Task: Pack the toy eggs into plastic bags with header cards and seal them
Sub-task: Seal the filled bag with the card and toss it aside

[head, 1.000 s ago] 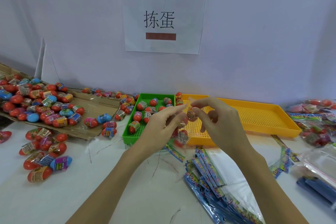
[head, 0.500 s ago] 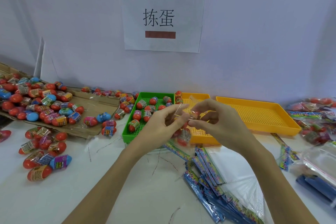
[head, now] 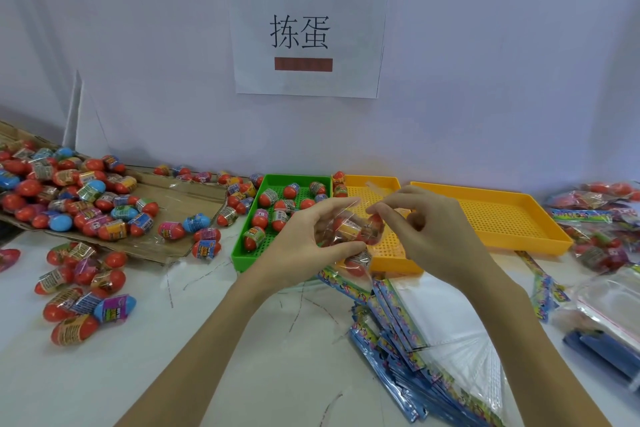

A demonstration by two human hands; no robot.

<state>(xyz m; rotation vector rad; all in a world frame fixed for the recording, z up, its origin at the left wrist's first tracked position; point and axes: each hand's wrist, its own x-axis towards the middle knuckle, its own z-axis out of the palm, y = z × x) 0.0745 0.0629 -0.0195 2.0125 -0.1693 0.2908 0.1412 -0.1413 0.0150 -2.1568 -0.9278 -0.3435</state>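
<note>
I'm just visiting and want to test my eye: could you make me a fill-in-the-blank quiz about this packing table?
1. Both hands, left hand and right hand, hold a clear bag with toy ____ inside.
2. The tray holding loose eggs is coloured ____.
3. The big yellow tray on the right lies ____.
4. The heap of eggs far left rests on flattened ____.

Missing words: eggs; green; empty; cardboard

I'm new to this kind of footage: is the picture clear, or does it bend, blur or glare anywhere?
Head view: soft, even light with faint shadows; the wide lens bows the table edge and the yellow tray; the wall sign reads sharply; the clear bag between left hand and right hand looks smeared and glinting.
</note>
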